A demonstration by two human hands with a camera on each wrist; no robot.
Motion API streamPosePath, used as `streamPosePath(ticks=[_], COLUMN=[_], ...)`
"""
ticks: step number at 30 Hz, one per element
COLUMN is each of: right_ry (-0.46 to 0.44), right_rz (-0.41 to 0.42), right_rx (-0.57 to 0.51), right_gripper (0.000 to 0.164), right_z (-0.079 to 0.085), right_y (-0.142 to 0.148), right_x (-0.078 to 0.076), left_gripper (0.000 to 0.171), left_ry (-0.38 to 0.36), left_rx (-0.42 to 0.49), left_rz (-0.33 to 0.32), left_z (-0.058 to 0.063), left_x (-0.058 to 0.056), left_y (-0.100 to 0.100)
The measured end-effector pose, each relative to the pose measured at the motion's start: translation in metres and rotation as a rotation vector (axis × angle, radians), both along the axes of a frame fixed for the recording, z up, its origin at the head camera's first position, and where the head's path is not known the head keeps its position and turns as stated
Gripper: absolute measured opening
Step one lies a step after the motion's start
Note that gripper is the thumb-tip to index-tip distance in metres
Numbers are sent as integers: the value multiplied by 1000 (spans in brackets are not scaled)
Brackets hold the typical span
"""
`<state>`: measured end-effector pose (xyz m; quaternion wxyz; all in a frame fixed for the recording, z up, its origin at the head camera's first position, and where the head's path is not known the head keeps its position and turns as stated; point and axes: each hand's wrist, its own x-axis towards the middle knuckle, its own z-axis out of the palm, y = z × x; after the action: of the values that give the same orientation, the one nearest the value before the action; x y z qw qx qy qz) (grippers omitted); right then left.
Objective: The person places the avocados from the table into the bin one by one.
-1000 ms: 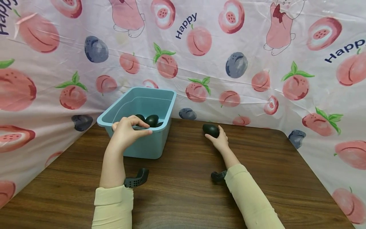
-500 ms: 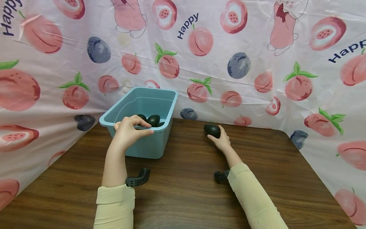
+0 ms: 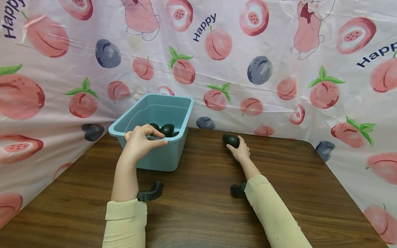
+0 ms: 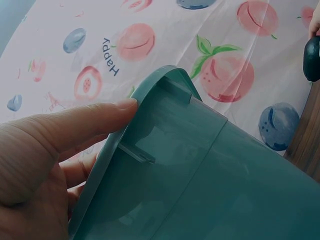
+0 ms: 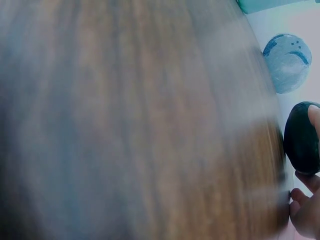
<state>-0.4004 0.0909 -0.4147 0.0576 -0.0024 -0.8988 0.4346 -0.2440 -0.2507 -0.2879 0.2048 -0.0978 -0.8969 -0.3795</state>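
A light blue plastic bin (image 3: 161,155) stands on the table at the left in the head view. My left hand (image 3: 139,141) pinches its near rim between thumb and fingers; the left wrist view shows the thumb against the rim (image 4: 142,100). Several dark green avocados (image 3: 167,130) lie inside the bin, partly hidden by that hand and the rim. Right of the bin, toward the table's back edge, my right hand (image 3: 241,151) grips another avocado (image 3: 230,140). In the right wrist view, fingers (image 5: 307,207) and thumb lie around this avocado (image 5: 301,140).
A dark brown wooden table (image 3: 198,203) carries everything. Close behind it hangs a fruit-printed cloth (image 3: 226,69), which also runs along both sides. Each wrist wears a black strap mount, one at the left wrist (image 3: 151,193) and one at the right (image 3: 238,189).
Both hands keep their grips, on the bin rim and on the avocado. The head view has shifted slightly, and everything in it appears a little further right.
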Motion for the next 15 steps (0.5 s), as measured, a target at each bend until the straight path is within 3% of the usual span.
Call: streamPosePath(ticks=[15], right_ry=[9], right_rz=[-21], right_rx=[11], right_gripper=[70], right_z=[0], right_y=[-1], right_x=[0], left_gripper=[21], left_ry=[-4], left_rx=[-10], left_rz=[12], left_z=[0], left_x=[0], left_y=[0])
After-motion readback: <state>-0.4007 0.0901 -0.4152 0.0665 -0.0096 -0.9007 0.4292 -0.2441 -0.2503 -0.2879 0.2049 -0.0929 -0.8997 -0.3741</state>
